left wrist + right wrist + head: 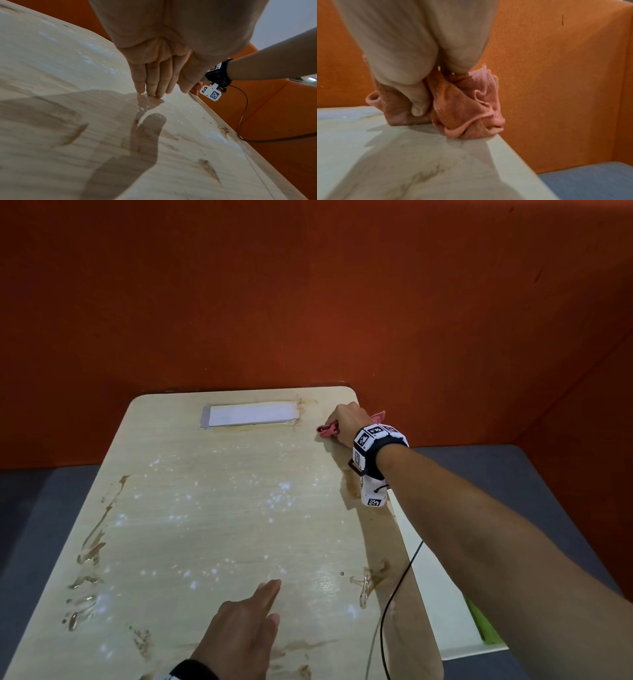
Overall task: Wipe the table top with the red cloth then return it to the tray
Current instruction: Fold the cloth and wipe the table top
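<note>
The right hand (346, 422) is reaching across to the far right corner of the pale wood-grain table top (222, 525), arm stretched long, fingers curled tight round the bunched pinkish-red terry cloth (465, 108). In the right wrist view the thumb is pressing into the folds and the cloth is sitting on the surface right at the rounded corner, part of it lying over the edge. The left hand (239, 631) is lying near the front of the table, fingers (150, 83) straight and together, their tips touching the wet wood, holding nothing.

The right edge of the table is running just under the right forearm; the far edge is sitting against the orange felt-like partition wall (308, 302), which is also closing in the right side. Between the two hands the middle of the top is lying open, speckled with white foam spots.

Brown liquid smears (92, 546) are streaking the left side, the front and the right edge. A flat white rectangular card in a clear sleeve (250, 414) is lying at the far edge, near the cloth but apart from it. A thin black cable (394, 594) is trailing over the right edge. Below the forearm a white flat-bottomed tray (442, 594) is showing beside the table, something green in its near corner.
</note>
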A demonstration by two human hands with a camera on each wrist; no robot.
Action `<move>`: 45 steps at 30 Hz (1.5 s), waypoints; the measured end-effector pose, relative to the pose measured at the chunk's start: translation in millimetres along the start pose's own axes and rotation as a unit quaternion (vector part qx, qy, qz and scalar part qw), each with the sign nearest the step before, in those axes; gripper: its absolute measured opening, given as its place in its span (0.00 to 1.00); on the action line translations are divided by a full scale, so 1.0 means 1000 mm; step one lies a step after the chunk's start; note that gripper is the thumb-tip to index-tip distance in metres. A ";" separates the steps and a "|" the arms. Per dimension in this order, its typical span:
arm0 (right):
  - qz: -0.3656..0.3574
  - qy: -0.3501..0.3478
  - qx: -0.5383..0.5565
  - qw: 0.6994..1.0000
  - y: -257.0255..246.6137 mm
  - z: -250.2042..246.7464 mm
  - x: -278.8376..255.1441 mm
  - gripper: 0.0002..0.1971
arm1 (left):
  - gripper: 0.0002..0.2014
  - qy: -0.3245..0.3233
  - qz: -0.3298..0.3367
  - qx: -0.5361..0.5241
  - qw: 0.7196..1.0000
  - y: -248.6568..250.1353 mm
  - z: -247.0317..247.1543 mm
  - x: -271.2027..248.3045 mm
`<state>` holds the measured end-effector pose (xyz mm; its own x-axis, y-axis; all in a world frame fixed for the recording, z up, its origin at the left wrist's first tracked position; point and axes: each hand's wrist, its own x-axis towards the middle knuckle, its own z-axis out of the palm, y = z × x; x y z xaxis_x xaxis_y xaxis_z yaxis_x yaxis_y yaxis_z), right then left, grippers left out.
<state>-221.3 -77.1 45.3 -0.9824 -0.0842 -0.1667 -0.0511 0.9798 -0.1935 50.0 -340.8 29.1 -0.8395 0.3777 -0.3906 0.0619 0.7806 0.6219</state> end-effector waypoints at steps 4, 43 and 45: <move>-0.020 -0.007 0.005 1.000 0.002 0.002 -0.015 0.08 | 0.33 0.003 -0.003 0.009 1.000 0.001 -0.002 0.002; -0.048 -0.017 0.004 0.999 0.019 -0.003 -0.042 0.12 | 0.27 0.007 -0.056 0.025 0.998 0.022 -0.041 0.070; -0.035 -0.004 0.005 0.999 0.021 -0.001 -0.043 0.11 | 0.27 0.006 -0.052 0.025 0.998 0.019 -0.040 0.070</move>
<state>-180.0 -52.5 49.1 -0.9747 -0.1550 -0.1608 -0.1189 0.9696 -0.2138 -29.1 -319.5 40.7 -0.8487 0.2884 -0.4432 0.0012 0.8392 0.5438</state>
